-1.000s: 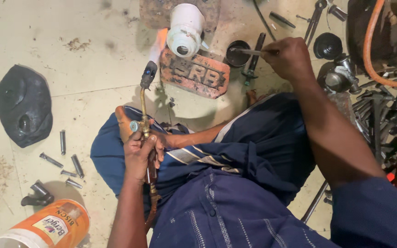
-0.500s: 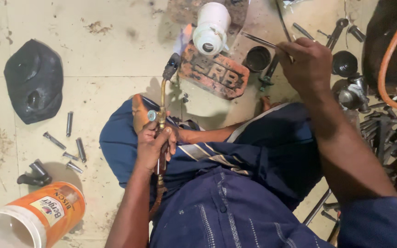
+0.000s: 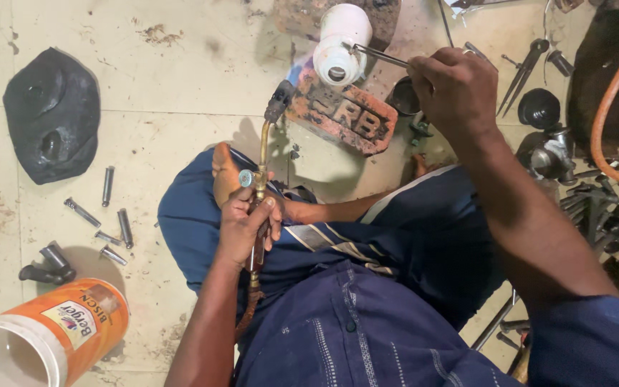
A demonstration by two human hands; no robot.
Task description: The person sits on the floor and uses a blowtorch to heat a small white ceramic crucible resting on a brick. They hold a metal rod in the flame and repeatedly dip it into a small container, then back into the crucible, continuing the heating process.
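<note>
Two hands are engaged around a white cylindrical part (image 3: pixel 339 44) propped on a rusty red brick (image 3: pixel 345 115). A brass gas torch (image 3: pixel 263 165) is clenched in the left hand (image 3: pixel 245 226), its nozzle aimed up just below-left of the brick. A thin metal rod (image 3: pixel 377 56) is pinched in the right hand (image 3: pixel 456 89), its tip touching the part. Open floor is left of the brick; loose bolts (image 3: pixel 105 215) and a black pad (image 3: pixel 51 115) lie well apart, tools crowd its right.

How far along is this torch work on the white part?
Set up: the white part sits on the brick. In hand: the left hand grips the torch, aimed at it; the right hand holds a rod against it. No flame shows, so heating looks left.
</note>
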